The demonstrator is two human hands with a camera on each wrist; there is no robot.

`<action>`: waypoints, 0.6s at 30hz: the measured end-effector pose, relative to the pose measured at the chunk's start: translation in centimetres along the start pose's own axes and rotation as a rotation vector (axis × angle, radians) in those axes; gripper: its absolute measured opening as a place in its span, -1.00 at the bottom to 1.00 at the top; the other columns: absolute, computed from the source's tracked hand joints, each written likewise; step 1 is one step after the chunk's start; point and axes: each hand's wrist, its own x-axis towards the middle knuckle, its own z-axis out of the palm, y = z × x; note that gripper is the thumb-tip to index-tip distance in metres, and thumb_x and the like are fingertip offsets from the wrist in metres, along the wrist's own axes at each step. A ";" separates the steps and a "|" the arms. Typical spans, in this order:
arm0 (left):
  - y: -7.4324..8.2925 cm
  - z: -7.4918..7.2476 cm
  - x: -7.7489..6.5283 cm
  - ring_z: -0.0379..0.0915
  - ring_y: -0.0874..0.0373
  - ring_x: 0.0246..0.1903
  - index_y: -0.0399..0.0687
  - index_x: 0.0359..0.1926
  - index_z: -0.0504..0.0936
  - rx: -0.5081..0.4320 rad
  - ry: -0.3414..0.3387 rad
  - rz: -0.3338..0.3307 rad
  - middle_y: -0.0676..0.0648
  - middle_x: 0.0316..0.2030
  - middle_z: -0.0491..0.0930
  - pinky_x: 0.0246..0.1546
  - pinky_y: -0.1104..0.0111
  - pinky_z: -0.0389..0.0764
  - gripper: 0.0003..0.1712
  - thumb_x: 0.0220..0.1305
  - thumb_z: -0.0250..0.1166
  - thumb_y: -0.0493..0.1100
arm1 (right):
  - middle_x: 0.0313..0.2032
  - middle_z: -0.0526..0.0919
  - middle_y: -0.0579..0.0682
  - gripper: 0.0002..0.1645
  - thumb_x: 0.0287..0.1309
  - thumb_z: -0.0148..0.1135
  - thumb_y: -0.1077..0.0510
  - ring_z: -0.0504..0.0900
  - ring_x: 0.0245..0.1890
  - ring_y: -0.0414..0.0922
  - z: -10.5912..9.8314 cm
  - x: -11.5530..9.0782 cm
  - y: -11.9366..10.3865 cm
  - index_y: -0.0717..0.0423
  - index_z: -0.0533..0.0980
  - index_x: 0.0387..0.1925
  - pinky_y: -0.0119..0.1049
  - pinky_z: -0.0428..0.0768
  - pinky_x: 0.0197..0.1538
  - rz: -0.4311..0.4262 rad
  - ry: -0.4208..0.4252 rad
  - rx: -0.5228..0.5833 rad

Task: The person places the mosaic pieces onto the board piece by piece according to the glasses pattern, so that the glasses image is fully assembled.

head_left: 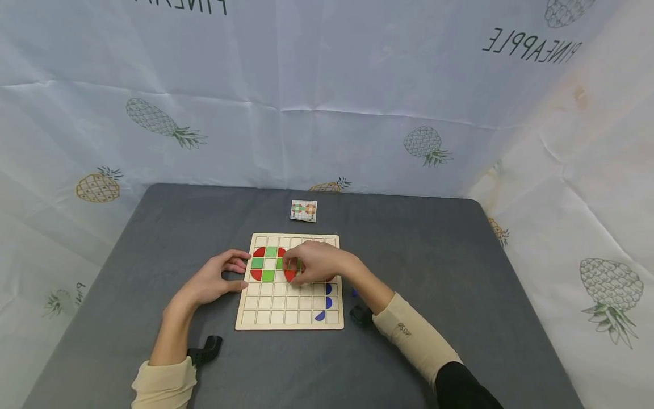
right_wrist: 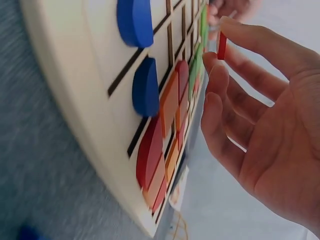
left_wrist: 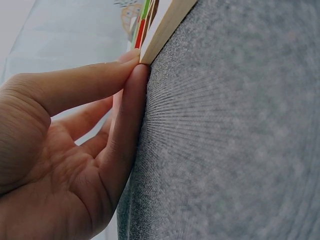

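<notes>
A pale wooden grid board (head_left: 278, 320) lies on the dark grey table. Its upper left rows carry red rounded pieces (head_left: 259, 252) and green square pieces (head_left: 268, 276). My left hand (head_left: 206, 280) touches the board's left edge with its thumb and fingertips, the thumb nearer me. Over the middle of the board, my right hand (head_left: 318, 260) pinches a thin red piece (right_wrist: 222, 46) between thumb and fingertip. The back of this hand hides part of the pattern from above. The right wrist view shows red and orange pieces (right_wrist: 169, 104) on the board's right side.
Several blue rounded pieces (head_left: 328, 303) sit along the board's lower right. Another blue piece (head_left: 354, 292) lies on the table by the right forearm. Behind the board is a small pattern card (head_left: 304, 211). A pineapple-print curtain (head_left: 286, 142) hangs behind the table.
</notes>
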 end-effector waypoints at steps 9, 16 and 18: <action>0.0 0.0 0.0 0.59 -0.03 0.08 -0.33 0.42 0.47 -0.005 -0.008 0.000 -0.27 0.12 0.62 0.01 0.44 0.65 -0.27 0.31 0.56 -0.28 | -0.12 0.74 -0.11 -0.72 0.35 0.47 0.11 0.57 -0.23 -0.23 0.6 1.8 -0.7 -0.08 0.73 0.08 -0.41 0.51 -0.18 0.001 -0.089 -0.039; 0.0 0.0 0.0 0.59 -0.02 0.08 -0.33 0.42 0.47 -0.006 -0.006 0.001 -0.26 0.11 0.62 0.02 0.42 0.64 -0.27 0.31 0.56 -0.29 | 0.07 0.79 -0.12 -0.69 0.43 0.35 0.20 0.68 -0.01 -0.23 0.6 2.3 -0.6 -0.10 0.76 0.11 -0.36 0.61 -0.02 -0.022 -0.082 -0.076; 0.0 0.0 0.0 0.59 -0.02 0.08 -0.33 0.43 0.47 -0.007 -0.005 0.005 -0.26 0.11 0.62 0.02 0.42 0.64 -0.26 0.31 0.56 -0.29 | 0.05 0.80 -0.15 -0.73 0.46 0.33 0.20 0.70 0.01 -0.24 0.6 2.4 -0.5 -0.11 0.77 0.08 -0.35 0.63 0.01 -0.027 -0.067 -0.081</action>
